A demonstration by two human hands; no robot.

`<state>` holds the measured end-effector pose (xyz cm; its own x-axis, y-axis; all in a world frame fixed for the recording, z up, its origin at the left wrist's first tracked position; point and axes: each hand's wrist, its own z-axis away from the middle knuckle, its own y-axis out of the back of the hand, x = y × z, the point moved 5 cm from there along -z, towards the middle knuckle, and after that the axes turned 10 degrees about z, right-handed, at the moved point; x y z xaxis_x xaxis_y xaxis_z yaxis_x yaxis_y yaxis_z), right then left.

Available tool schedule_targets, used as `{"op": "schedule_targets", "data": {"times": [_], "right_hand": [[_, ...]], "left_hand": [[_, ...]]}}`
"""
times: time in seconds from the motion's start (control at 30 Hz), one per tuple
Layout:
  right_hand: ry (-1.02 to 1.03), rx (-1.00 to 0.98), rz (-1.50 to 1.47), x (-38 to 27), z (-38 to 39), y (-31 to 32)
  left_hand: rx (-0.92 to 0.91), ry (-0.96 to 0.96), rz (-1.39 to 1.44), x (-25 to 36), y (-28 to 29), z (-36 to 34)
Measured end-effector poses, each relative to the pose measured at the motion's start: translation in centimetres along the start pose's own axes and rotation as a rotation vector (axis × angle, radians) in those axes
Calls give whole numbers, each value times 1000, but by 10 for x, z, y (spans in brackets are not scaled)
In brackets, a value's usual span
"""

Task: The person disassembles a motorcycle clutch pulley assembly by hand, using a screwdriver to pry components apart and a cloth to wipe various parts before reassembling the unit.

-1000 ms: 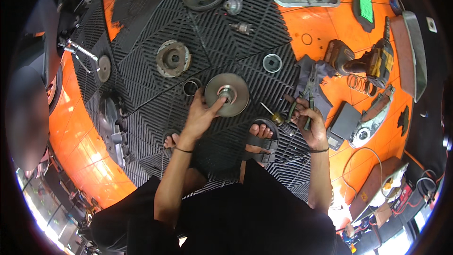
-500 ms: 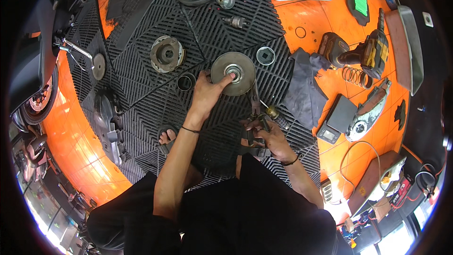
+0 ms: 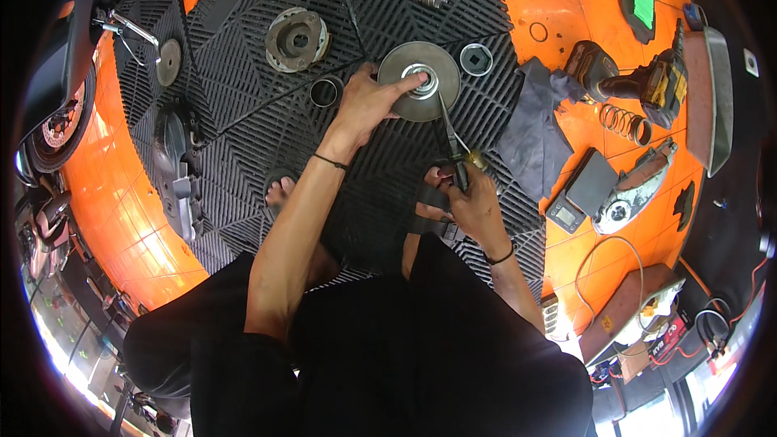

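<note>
Black matting (image 3: 251, 146) over orange tiles (image 3: 121, 186); hands (image 3: 368, 105) (image 3: 477, 204) clamped on disc (image 3: 442, 66) (left), pliers (image 3: 451, 137) (right).

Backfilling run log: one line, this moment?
left hand: holding metal disc, thumb at hub | right hand: holding pliers, tips near hub | surface: black mat

Black clothes (image 3: 364, 356), dark wristbands (image 3: 330, 163), strapped sandals (image 3: 430, 195)

Black ribbed mat (image 3: 251, 150) on orange tiled floor (image 3: 137, 202). On mat: dark ring (image 3: 325, 104) just left of left hand (image 3: 371, 103); round metal drum (image 3: 283, 44) beyond, farther left. On tiles, right of right hand (image 3: 476, 201): drill (image 3: 651, 91), coil spring (image 3: 623, 124), scale (image 3: 589, 180).
</note>
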<state>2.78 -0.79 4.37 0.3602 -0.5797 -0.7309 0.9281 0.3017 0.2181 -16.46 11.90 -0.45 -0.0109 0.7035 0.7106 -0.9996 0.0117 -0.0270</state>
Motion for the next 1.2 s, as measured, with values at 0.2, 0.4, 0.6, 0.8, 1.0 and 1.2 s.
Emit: {"op": "schedule_targets", "data": {"times": [0.2, 0.4, 0.6, 0.8, 1.0, 1.2], "right_hand": [[151, 44, 194, 1, 9, 1], [-93, -197, -470, 18, 5, -10], [-164, -525, -1225, 35, -4, -28], [-112, -579, -1398, 38, -5, -38], [-152, -579, -1415, 32, -6, -39], [-158, -606, -1469, 31, -9, -42]], "left_hand": [[-37, -1, 23, 15, -12, -3], [-138, 12, 139, 27, -23, -2], [-90, -14, 227, 18, -24, -3], [-97, 34, 295, 11, -27, -3], [-120, 34, 314, 8, -27, -6], [-160, 41, 286, 10, -27, -2]]}}
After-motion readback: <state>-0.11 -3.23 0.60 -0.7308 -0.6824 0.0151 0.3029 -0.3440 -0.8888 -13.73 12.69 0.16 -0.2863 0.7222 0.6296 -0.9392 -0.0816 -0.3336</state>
